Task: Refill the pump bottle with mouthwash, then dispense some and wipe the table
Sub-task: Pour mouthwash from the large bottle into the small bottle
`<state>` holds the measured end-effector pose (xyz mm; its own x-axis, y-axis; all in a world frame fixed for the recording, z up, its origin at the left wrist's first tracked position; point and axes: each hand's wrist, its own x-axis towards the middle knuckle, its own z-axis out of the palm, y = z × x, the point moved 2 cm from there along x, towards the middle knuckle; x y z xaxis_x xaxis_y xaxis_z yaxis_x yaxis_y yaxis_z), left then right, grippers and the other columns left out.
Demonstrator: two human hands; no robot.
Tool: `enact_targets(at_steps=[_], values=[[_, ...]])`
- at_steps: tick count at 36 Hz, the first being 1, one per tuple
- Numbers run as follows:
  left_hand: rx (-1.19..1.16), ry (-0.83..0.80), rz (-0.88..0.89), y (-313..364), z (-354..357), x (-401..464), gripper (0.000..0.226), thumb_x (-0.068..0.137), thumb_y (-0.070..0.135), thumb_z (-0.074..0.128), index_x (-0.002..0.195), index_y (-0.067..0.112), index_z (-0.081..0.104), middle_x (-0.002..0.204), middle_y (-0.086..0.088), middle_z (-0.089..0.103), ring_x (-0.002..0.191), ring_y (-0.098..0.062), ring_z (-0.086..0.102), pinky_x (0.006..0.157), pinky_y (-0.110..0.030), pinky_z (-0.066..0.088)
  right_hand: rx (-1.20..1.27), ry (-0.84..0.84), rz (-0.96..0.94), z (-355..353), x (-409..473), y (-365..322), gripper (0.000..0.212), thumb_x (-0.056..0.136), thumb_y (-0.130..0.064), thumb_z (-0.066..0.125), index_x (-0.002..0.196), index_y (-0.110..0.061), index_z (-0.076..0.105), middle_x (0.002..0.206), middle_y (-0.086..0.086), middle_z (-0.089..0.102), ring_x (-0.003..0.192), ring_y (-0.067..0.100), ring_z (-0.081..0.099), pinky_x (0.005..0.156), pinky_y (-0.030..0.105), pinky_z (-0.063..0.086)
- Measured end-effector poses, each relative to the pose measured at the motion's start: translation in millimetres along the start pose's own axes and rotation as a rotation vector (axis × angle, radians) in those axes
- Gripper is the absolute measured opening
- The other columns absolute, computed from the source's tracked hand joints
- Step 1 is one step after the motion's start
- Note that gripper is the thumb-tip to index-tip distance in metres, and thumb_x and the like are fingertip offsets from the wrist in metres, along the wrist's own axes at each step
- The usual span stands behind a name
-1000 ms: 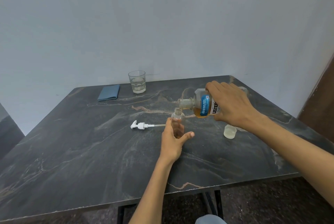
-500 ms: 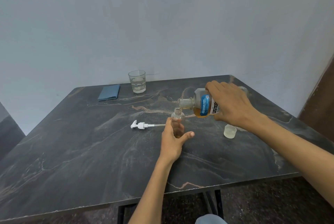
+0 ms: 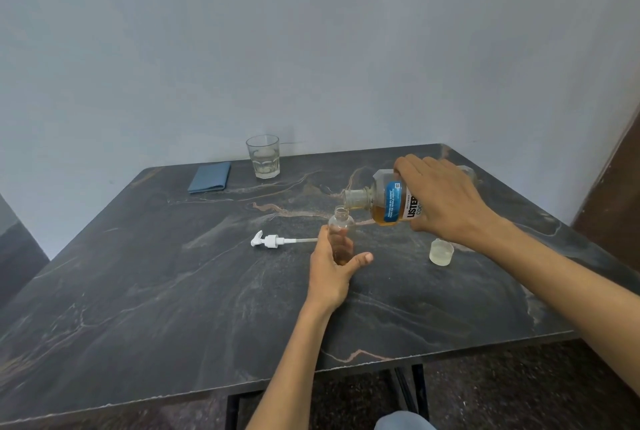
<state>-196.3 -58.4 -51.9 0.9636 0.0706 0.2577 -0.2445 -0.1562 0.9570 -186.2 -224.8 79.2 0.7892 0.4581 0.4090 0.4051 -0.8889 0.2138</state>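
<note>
A small clear pump bottle (image 3: 341, 227) stands upright on the dark marble table (image 3: 173, 291), its neck uncapped, with amber liquid in its lower part. My left hand (image 3: 330, 268) is wrapped around its base. My right hand (image 3: 446, 199) grips the mouthwash bottle (image 3: 384, 202), tipped on its side with its mouth just above the pump bottle's neck. Amber mouthwash fills the lower half of the tipped bottle. The white pump head (image 3: 272, 241) lies on the table left of my left hand.
A translucent cap (image 3: 441, 252) sits on the table under my right forearm. A folded blue cloth (image 3: 210, 177) and a drinking glass (image 3: 263, 156) holding some water stand near the back edge by the wall. The table's front edge is close to me.
The mouthwash bottle's mouth has stayed over the pump bottle's neck, tilted slightly more. Both hands have kept their places.
</note>
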Motion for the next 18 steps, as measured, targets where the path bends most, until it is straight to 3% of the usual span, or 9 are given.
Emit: enact_targets(at_steps=[12,18], values=[[0.001,0.005,0.01,2.1,-0.7,-1.7,0.049,0.073,0.022,0.08,0.099,0.041,0.043,0.099,0.016,0.057,0.091,0.0,0.058,0.071,-0.006,0.042,0.005,-0.025,0.001,-5.4,-1.2,-1.8,0.064,0.066,-0.027,0.079,0.115,-0.018,0.039,0.106,0.0,0.049,0.081,0.012,0.034,0.071,0.023,0.023],[-0.014,0.003,-0.014,2.6,-0.4,-1.4,0.052,0.074,0.021,0.079,0.11,0.032,0.043,0.101,0.013,0.058,0.095,-0.003,0.058,0.073,-0.01,0.044,0.012,-0.018,-0.003,-4.8,-1.7,-1.7,0.064,0.065,-0.027,0.079,0.115,-0.017,0.04,0.106,0.001,0.05,0.081,0.012,0.033,0.07,0.024,0.022]])
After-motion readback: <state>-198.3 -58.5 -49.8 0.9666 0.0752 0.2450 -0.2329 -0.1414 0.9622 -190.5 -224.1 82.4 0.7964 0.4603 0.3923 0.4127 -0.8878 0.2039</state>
